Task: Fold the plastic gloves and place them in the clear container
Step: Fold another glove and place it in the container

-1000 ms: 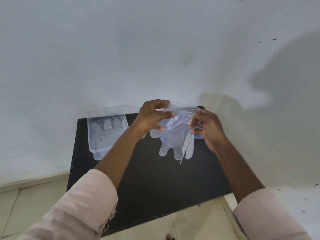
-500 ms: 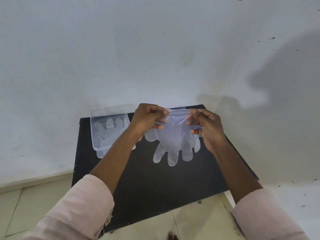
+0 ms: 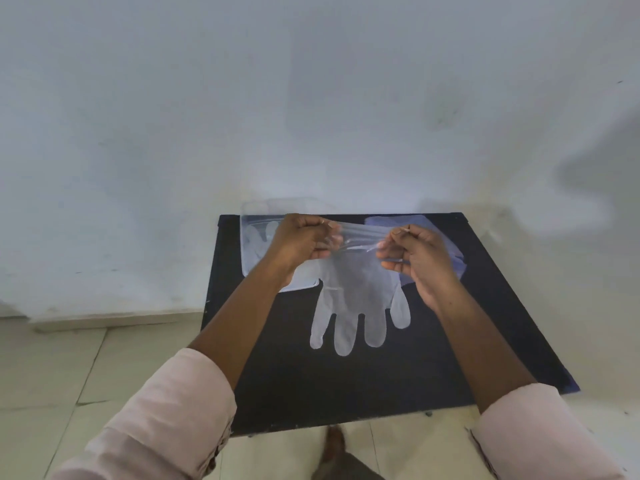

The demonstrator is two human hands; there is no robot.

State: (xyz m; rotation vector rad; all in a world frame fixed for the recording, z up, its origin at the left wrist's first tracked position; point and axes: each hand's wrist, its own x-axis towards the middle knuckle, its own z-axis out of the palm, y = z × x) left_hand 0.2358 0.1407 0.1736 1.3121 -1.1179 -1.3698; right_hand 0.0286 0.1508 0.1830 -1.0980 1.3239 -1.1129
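A thin, see-through plastic glove (image 3: 356,299) hangs above the black table (image 3: 381,382), cuff up and fingers pointing down toward me. My left hand (image 3: 304,242) pinches the cuff's left corner and my right hand (image 3: 415,258) pinches its right corner, stretching the cuff flat between them. The clear container (image 3: 254,244) stands at the table's back left, partly behind my left hand, with another glove lying inside it. More plastic gloves (image 3: 440,237) lie in a bluish heap at the back, behind my right hand.
The table stands against a pale wall (image 3: 311,98), with tiled floor (image 3: 69,368) to its left and front. My foot (image 3: 334,441) shows below the table's near edge.
The crumpled glove has been spread out flat, and my hands have moved apart along its cuff. The view has shifted, so the table sits further right.
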